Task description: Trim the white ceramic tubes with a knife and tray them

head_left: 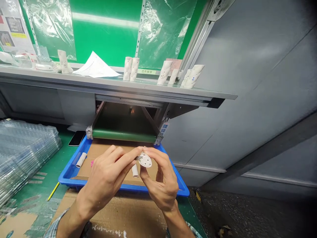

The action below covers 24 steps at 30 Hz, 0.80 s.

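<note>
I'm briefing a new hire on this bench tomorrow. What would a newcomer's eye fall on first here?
First, at centre, the left hand and right hand pinching a small white round part between them above the blue tray. Next, the bright green board at the top, with white cylinders standing along the metal shelf below it. At far left lies a stack of clear plastic trays.

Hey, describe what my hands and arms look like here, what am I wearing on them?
Both hands are bare: no gloves, rings or watch show on the left hand or the right hand. The forearms are uncovered, with checked sleeves in blue and grey tones at the bottom edge: left sleeve, right sleeve.
</note>
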Available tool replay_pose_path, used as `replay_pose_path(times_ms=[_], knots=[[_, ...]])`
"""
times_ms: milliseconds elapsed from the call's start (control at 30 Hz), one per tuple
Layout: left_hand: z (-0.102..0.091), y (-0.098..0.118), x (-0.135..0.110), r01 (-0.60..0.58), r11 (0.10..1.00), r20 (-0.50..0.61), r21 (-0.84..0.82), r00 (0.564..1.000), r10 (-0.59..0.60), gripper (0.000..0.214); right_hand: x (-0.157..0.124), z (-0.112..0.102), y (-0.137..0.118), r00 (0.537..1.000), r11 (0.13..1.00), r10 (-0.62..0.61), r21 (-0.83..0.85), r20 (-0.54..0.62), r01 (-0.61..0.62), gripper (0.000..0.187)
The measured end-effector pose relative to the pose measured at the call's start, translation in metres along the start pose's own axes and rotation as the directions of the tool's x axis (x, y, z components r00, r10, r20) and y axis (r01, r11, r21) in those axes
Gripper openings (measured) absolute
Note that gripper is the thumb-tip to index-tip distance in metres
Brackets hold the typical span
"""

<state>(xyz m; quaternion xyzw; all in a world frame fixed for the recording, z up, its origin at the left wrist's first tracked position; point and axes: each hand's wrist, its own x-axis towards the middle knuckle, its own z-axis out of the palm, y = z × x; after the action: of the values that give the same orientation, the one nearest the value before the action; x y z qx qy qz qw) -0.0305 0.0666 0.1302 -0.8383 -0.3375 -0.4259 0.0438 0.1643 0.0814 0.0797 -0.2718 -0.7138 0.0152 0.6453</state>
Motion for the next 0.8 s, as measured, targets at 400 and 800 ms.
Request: replay_pose_path(times_ms=[400, 800], knots=[[-0.0022, -0.0001, -0.0008, -0.009, 0.999, -0.003, 0.032, 1.0, 0.009, 0.034, 0.0058, -0.0028, -0.0026, 0.998, 0.993, -0.061, -0.103, 0.029, 0.064, 0.053], [-0.0018, -0.0017, -0.0042, 0.005, 1.0, -0.005, 0.015, 1.0, -0.005, 0.033, 0.0071, -0.0044, -0.0038, 0.998, 0.992, -0.048, -0.111, 0.048, 0.053, 0.053]])
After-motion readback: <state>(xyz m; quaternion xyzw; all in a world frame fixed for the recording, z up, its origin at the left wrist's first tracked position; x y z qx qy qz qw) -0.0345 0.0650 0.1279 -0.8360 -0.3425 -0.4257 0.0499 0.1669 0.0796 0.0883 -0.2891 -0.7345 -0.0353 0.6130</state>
